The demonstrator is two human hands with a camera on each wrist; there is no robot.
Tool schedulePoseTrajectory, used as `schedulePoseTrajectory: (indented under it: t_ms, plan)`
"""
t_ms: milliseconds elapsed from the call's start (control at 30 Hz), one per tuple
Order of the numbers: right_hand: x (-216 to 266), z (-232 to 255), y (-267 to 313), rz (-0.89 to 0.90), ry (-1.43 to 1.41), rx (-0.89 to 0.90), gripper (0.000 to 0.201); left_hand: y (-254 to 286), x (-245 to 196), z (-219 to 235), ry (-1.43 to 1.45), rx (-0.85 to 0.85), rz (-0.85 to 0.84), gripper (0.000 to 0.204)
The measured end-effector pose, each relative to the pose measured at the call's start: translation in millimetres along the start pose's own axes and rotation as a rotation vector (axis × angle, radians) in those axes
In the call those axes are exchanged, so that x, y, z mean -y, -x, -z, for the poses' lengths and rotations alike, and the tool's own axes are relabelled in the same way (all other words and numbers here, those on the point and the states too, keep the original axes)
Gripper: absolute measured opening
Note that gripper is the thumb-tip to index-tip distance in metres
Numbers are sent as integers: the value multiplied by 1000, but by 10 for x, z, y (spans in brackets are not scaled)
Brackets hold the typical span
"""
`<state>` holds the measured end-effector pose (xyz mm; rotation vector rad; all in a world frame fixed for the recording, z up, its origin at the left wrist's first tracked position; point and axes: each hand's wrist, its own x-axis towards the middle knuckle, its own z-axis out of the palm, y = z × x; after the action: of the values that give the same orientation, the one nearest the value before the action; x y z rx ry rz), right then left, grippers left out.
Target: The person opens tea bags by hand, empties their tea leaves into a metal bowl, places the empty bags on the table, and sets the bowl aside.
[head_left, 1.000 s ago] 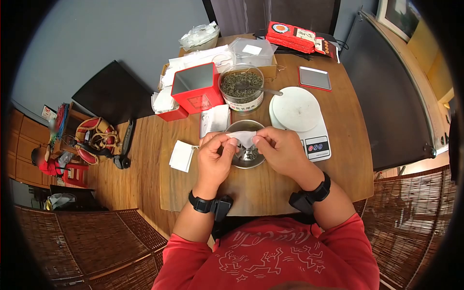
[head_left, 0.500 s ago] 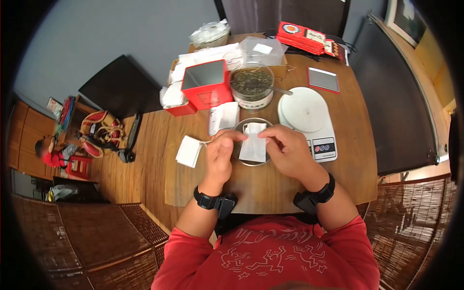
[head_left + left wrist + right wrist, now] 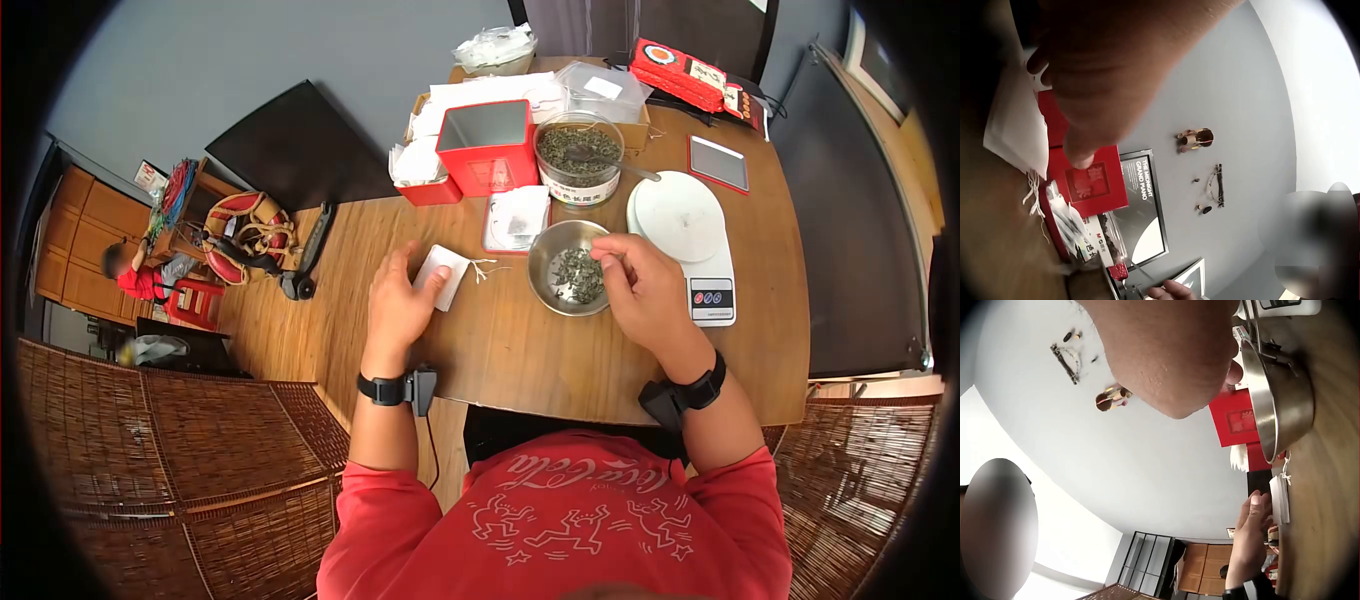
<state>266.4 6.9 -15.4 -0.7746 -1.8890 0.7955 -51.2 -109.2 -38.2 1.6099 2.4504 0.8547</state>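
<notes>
My left hand (image 3: 402, 295) is at the left side of a stack of white drawstring pouches (image 3: 450, 278), its thumb over the top. White strings trail from the stack's right corner. My right hand (image 3: 648, 290) hovers by the right rim of a steel bowl (image 3: 541, 287), fingers loosely bent, with nothing visible in them. Loose dark green tea leaves (image 3: 577, 275) lie in the bowl. Behind it, a red-edged tray (image 3: 488, 235) carries white pouches, the top one (image 3: 522, 228) showing a dark patch.
A clear tub of dried leaves (image 3: 580, 160) with a spoon stands behind the bowl, beside an open red tin (image 3: 487, 155). A white kitchen scale (image 3: 682, 220) stands right. Behind are a red package (image 3: 690, 75) and a box of white packets (image 3: 440, 110). A person (image 3: 140, 275) sits far left.
The white pouch held over the bowl has left my hands. One with a dark patch now lies on the tray. My left hand has moved left to the stack; the head view has shifted.
</notes>
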Motion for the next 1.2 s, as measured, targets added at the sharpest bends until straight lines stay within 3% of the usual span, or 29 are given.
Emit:
schedulePoseTrajectory:
  t_ms: [133, 267, 367, 433, 467, 567, 633, 700, 767, 833, 933, 1067, 1167, 1200]
  plan:
    - [-82, 9, -15, 17, 5, -15, 18, 128, -357, -6, -148, 97, 50, 79]
    - [-72, 3, -16, 25, 18, -26, 17, 61, -359, -109, -237, 83, 81, 78]
    - [-74, 25, -10, 44, 26, -34, 17, -11, -437, -124, -250, 14, 35, 72]
    - [-79, 29, -15, 55, 32, -40, 17, -143, -635, -111, -208, -122, -179, 58]
    - [-83, 31, -19, 63, 22, -44, 17, -225, -720, -139, -209, -117, -187, 58]
    - [-107, 46, -29, 86, 26, -69, 17, -499, -1023, -277, 44, -49, -341, 43]
    - [-133, 55, -39, 99, 42, -97, 17, -651, -1234, -364, 27, 88, -160, 38]
    - [-152, 57, -46, 94, 25, -114, 17, -774, -1410, -418, -41, 106, -165, 45]
    - [-167, 68, -57, 89, 17, -132, 17, -850, -1578, -419, -308, 314, -45, 56]
    - [-199, 60, -64, 112, -4, -157, 17, -892, -1628, -436, -326, 348, -49, 51]
    - [-173, 95, -70, 109, -5, -163, 17, -939, -1535, -508, -392, 282, -105, 34]
    - [-171, 87, -60, 114, 9, -143, 17, -953, -1390, -428, -410, 230, -116, 29]
    - [-192, 75, -57, 102, 12, -132, 18, -757, -1429, -157, -233, 30, -236, 22]
    - [-194, 69, -52, 93, 14, -141, 18, -702, -1424, -90, -113, 43, -247, 19]
